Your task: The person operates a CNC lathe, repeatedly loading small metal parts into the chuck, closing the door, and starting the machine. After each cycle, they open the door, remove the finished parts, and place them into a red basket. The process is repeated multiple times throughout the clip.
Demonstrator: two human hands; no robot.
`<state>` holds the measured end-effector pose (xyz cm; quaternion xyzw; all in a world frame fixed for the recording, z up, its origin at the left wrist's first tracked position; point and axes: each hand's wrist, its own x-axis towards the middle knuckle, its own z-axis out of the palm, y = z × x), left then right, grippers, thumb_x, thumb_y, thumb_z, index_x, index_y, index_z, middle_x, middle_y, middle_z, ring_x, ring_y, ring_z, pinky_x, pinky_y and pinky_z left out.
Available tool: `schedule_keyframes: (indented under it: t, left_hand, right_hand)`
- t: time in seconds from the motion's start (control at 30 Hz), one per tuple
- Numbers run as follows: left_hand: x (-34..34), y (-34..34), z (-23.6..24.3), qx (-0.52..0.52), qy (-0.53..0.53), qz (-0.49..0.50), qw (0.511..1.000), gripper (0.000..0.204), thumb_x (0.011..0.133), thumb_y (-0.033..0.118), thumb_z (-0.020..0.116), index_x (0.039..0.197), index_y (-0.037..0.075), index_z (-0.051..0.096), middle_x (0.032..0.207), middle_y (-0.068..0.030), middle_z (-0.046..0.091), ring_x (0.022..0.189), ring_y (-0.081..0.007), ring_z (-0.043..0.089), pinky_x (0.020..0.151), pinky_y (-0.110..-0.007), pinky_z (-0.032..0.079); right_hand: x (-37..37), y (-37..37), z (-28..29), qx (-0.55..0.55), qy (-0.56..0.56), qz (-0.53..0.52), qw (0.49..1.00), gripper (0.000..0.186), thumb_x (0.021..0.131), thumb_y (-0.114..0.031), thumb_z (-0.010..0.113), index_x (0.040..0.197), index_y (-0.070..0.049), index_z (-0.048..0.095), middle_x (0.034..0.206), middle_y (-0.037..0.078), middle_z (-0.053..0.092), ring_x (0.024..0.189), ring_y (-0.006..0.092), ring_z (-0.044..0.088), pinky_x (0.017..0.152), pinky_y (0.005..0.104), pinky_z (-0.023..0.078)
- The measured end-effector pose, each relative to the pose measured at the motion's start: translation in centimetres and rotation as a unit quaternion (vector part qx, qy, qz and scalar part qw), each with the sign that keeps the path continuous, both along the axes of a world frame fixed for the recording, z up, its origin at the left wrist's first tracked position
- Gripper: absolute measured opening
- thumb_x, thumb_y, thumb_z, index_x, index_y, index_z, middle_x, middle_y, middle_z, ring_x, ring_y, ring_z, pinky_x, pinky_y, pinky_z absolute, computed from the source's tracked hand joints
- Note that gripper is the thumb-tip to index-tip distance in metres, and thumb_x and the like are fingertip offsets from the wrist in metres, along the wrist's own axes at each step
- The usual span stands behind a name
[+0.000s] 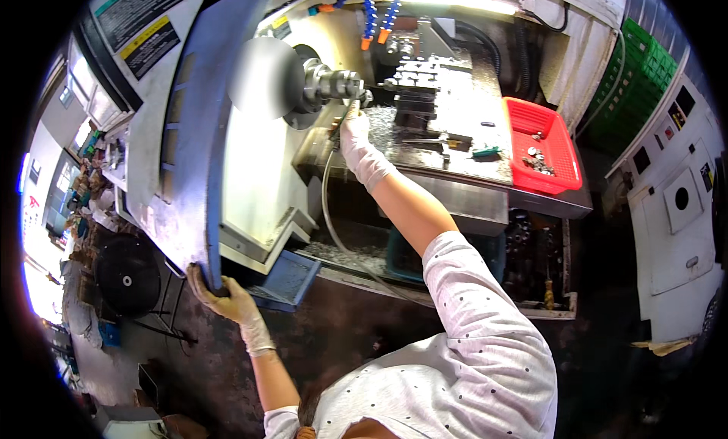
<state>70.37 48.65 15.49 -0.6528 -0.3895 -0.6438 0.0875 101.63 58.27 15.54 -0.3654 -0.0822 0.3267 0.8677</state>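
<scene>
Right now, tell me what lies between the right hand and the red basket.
In the head view, a dark tool block, a metal tool and a small green item lie between the right hand and the red basket.

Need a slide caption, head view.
Right hand at the chuck, left hand low on the blue door, small metal parts in a red basket.

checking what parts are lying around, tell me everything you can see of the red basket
The red basket is open-topped and roughly rectangular with rounded corners; it looks like plastic, with small holes in its walls. It appears to sit upright on a metal ledge, well to the right of the right hand. Small metal pieces lie inside, mostly gathered toward the near end. Neither that hand nor the left hand touches it.
</scene>
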Motion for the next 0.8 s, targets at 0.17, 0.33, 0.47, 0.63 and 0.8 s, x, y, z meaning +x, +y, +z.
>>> schedule_keyframes:
  t: [0.17,0.33,0.47,0.63,0.8]
  left_hand:
    - [-0.2,0.1,-0.6,-0.004,-0.027,-0.03,0.999,0.047,0.056,-0.01,0.037,0.102,-0.001,0.038,0.109,-0.0148,0.036,0.102,-0.0286,0.033,0.087,-0.038,0.025]
    - [-0.1,0.1,-0.6,0.001,-0.016,-0.029,0.999,0.048,0.056,-0.011,0.038,0.102,0.0,0.038,0.109,-0.014,0.036,0.103,-0.029,0.033,0.087,-0.038,0.024]
    - [-0.5,0.1,-0.7,-0.007,-0.014,-0.024,1.0,0.048,0.056,-0.011,0.038,0.102,0.0,0.038,0.109,-0.0137,0.036,0.103,-0.0287,0.033,0.087,-0.039,0.024]
    - [-0.1,0.0,-0.3,-0.011,-0.002,-0.019,1.0,0.047,0.056,-0.011,0.038,0.102,-0.001,0.038,0.109,-0.0136,0.037,0.102,-0.028,0.033,0.087,-0.038,0.025]
    - [-0.4,-0.1,-0.4,-0.017,-0.011,-0.023,1.0,0.046,0.056,-0.011,0.038,0.101,-0.001,0.038,0.108,-0.0136,0.037,0.103,-0.0271,0.033,0.087,-0.037,0.025]
  right_hand:
    - [-1.6,0.9,0.0,0.03,0.066,-0.019,0.997,0.033,0.078,-0.038,0.035,0.079,-0.005,0.037,0.049,0.004,0.042,0.034,0.0137,0.04,0.031,0.026,0.036]
    - [0.0,1.8,-1.7,0.015,0.007,-0.069,0.997,0.034,0.078,-0.038,0.033,0.08,-0.004,0.038,0.05,0.007,0.046,0.035,0.0161,0.044,0.033,0.0276,0.039]
    - [-0.6,1.3,-1.0,0.019,0.033,-0.037,0.999,0.033,0.078,-0.037,0.034,0.079,-0.004,0.04,0.05,0.005,0.046,0.035,0.0154,0.044,0.032,0.0272,0.039]
    - [-0.4,1.6,-1.2,0.001,0.019,-0.022,1.0,0.037,0.078,-0.039,0.033,0.08,-0.003,0.039,0.055,0.01,0.047,0.038,0.0197,0.045,0.035,0.031,0.04]
    - [-1.1,1.4,-0.3,0.003,0.061,-0.003,0.998,0.037,0.078,-0.039,0.033,0.085,-0.003,0.036,0.052,0.009,0.047,0.036,0.0202,0.045,0.034,0.0307,0.04]
